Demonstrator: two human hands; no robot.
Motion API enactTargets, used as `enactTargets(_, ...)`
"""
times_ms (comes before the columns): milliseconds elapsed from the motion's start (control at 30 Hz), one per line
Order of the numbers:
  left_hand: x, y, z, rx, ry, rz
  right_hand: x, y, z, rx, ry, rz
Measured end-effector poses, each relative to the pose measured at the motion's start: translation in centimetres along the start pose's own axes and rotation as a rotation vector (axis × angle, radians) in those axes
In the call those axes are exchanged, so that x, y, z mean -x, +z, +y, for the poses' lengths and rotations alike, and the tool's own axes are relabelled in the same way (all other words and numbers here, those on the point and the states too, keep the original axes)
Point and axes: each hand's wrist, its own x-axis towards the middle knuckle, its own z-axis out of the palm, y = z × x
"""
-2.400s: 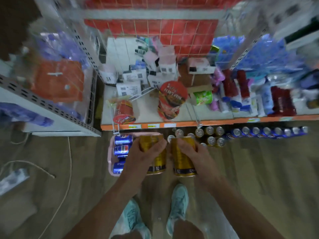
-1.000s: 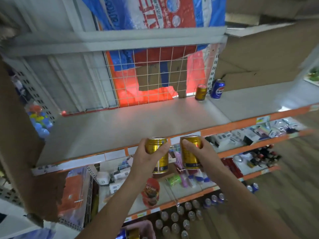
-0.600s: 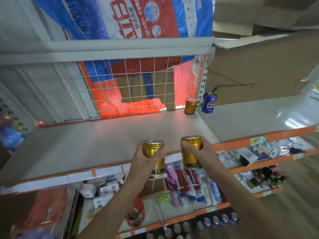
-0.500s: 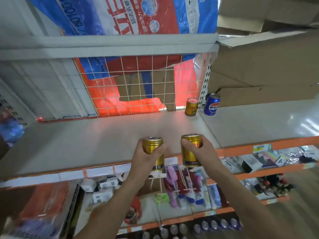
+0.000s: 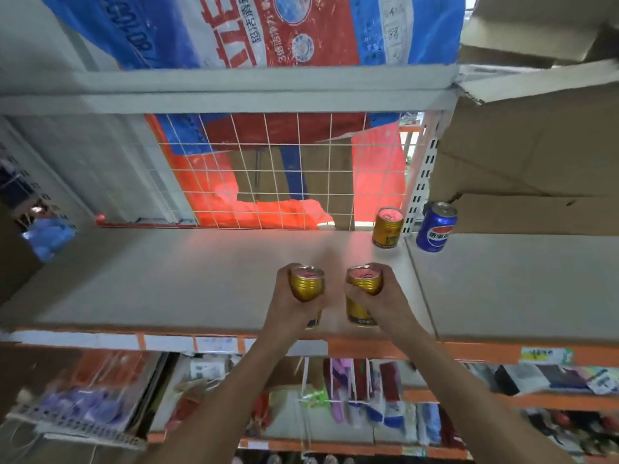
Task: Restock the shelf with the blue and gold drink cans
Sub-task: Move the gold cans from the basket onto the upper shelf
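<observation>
Pretty dim and flat overall. The brightest bit is a red-orange glow coming through the wire grid (image 5: 284, 169) at the far side. It tints the shelf (image 5: 167, 279) pinkish and puts a pink sheen on the lids of the left gold can (image 5: 307, 283) and right gold can (image 5: 364, 284). The middle is sharpest, and the blue can (image 5: 436, 229) logo reads fine. The lower shelves (image 5: 335, 445) are smeared, worst at left, and straight edges bow toward the corners.

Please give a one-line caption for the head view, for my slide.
Left hand grips left gold can, right hand grips right gold can, at the grey shelf.
</observation>
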Motion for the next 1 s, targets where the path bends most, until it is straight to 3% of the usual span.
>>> enactTargets(300,-1.9,0.8,-3.5,-0.081,0.098,-0.013,-0.4,0.5,3.0,0.081,-0.075,0.017)
enactTargets(700,-2.9,-2.3,-6.7,-0.233,0.201,-0.313,1.4,1.9,4.5,0.264,-0.036,0.127)
enactTargets(1000,-2.1,-2.1,-6.7,-0.283,0.170,-0.165,1.7,1.5,5.1,0.302,0.040,0.187)
